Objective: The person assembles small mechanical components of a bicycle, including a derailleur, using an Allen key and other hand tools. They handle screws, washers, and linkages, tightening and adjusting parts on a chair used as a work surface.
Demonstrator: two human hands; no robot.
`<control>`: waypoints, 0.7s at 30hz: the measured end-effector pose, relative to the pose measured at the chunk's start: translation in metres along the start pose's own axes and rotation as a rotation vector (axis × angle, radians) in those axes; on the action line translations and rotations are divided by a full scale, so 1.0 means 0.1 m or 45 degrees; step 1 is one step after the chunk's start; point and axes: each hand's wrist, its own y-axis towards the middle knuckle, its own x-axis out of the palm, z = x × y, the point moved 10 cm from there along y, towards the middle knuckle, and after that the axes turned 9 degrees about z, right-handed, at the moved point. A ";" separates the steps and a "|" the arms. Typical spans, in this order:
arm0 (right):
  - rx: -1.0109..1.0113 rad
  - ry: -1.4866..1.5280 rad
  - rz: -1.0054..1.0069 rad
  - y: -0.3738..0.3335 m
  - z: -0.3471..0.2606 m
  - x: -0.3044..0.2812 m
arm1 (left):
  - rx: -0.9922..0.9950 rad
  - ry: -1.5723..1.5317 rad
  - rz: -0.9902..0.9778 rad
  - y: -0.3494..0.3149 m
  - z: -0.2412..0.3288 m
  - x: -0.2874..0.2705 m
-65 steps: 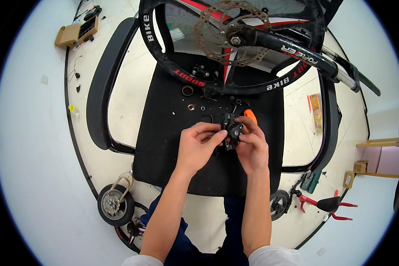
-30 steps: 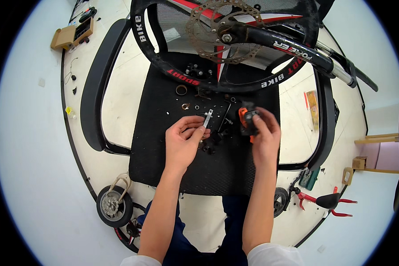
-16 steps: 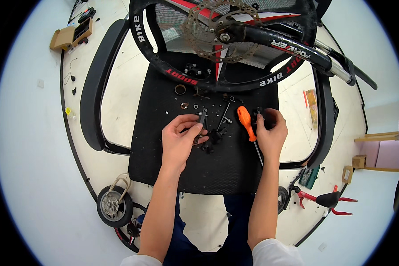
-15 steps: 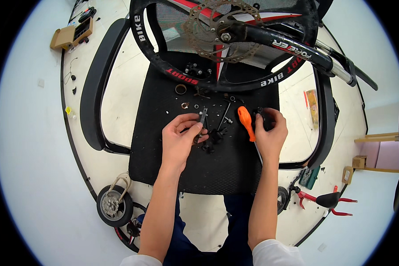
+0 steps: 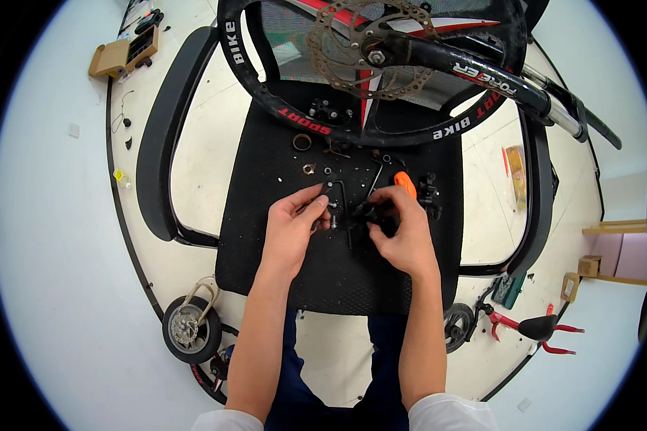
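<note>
- While a thin dark metal strip (image 5: pixel 327 189) is pinched by the fingers of the left hand (image 5: pixel 292 226) above the black padded chair seat (image 5: pixel 338 287), those of the right hand (image 5: pixel 406 233) are curled over a small black part (image 5: pixel 366 214); whether it is gripped cannot be told.
- Farther right, a smooth orange handle (image 5: pixel 404 184) is seen beside a black metal caliper (image 5: pixel 429 197).

Plain indoor room turned makeshift bike workshop, can't tell if home or office: white wall (image 5: pixel 57 237), socket (image 5: pixel 73 130), pale floor (image 5: pixel 331 352). Bike wheel (image 5: pixel 399 136) and fork (image 5: pixel 474 70) over an office chair seat (image 5: pixel 244 251), small parts (image 5: pixel 429 197) and an orange handle (image 5: pixel 405 184) lying on it. Around on the floor: second wheel (image 5: pixel 212 330), red frame (image 5: pixel 507 320), green case (image 5: pixel 509 292), open cardboard box (image 5: pixel 109 60).
</note>
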 end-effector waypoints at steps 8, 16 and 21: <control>0.033 0.740 -0.068 0.01 -0.02 0.03 | 0.156 0.104 -0.119 -0.02 0.12 0.07; 0.186 0.924 -0.205 -0.05 0.06 0.14 | 0.034 0.029 -0.170 -0.09 0.10 0.14; 0.322 1.028 -0.068 0.00 0.21 0.14 | 0.009 0.060 -0.163 -0.13 0.08 0.19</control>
